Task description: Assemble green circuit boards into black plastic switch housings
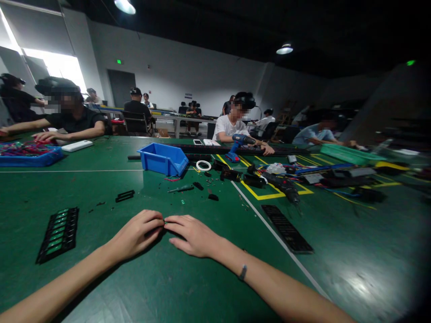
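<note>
Both my hands rest on the green table near its front, fingertips meeting in the middle. My left hand [138,233] has its fingers curled and pinched toward a tiny green piece between the two hands. My right hand [191,234] lies palm down with fingers drawn together, its index tip at the same spot. The piece is too small to name. A black slotted strip with green inserts [59,233] lies to the left of my left hand. Another black slotted strip [286,228] lies to the right.
A blue bin [163,158], a screwdriver [181,189], a white tape ring [203,165], small black parts and a dark power drill [284,186] lie farther back. A blue tray [30,154] stands far left. Other people sit around the tables; one holds a blue drill [239,144].
</note>
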Tool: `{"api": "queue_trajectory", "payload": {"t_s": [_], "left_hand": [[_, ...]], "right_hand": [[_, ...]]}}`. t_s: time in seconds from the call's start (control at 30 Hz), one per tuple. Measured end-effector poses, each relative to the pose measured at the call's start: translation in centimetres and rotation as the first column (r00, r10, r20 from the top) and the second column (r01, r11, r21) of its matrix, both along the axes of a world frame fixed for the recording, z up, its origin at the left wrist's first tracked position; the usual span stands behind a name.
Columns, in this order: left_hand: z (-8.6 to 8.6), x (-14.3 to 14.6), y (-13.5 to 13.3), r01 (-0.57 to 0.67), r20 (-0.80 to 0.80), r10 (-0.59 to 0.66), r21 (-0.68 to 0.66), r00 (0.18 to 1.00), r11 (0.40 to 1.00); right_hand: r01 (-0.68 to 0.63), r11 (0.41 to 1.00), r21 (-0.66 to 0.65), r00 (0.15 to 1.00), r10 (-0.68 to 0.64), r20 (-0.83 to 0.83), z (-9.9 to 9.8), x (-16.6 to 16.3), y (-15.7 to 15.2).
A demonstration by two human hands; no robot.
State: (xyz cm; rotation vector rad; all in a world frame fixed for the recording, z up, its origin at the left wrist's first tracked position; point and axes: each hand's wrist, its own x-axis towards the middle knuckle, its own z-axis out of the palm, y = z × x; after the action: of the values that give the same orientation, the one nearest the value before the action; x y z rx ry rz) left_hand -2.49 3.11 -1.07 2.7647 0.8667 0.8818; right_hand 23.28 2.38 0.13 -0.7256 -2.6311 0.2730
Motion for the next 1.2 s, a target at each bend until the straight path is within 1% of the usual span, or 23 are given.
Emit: {"api": "queue_trajectory", "payload": {"t_s": [0.07, 0.13, 0.27, 0.33, 0.53, 0.87, 1.2], "left_hand": [[0.3, 0.0, -0.1, -0.027, 0.064, 0.027, -0.001, 0.998, 1.000], [0.5, -0.1, -0.1, -0.063, 0.084, 0.064, -0.021, 0.994, 0.998], [0.6, -0.5, 0.1, -0.107, 0.097, 0.112, -0.061, 0.989, 0.992], [0.6, -0.7, 0.2, -0.117, 0.093, 0.124, -0.080, 0.988, 0.990], [0.4, -0.6, 0.2, -0.092, 0.077, 0.099, -0.092, 0.992, 0.991], [0.5, -0.5, 0.2, -0.058, 0.053, 0.062, -0.083, 0.997, 0.995], [0.4, -0.5, 0.1, -0.049, 0.047, 0.053, -0.082, 0.997, 0.995]], "right_hand": [[0.003, 1.000, -0.006, 1.000, -0.003, -0.026, -0.1, -0.1, 0.0], [0.020, 1.000, -0.015, 0.997, -0.021, -0.069, -0.3, 0.0, 0.0], [0.147, 0.988, -0.037, 0.971, -0.151, -0.187, -0.7, 0.3, 0.2], [0.180, 0.983, -0.045, 0.958, -0.185, -0.218, -0.9, 0.4, 0.3], [0.112, 0.993, -0.045, 0.980, -0.117, -0.159, -1.0, 0.2, 0.4], [0.097, 0.994, -0.047, 0.990, -0.101, -0.095, -0.7, 0.2, 0.4], [0.103, 0.994, -0.041, 0.990, -0.107, -0.096, -1.1, 0.2, 0.5]]}}
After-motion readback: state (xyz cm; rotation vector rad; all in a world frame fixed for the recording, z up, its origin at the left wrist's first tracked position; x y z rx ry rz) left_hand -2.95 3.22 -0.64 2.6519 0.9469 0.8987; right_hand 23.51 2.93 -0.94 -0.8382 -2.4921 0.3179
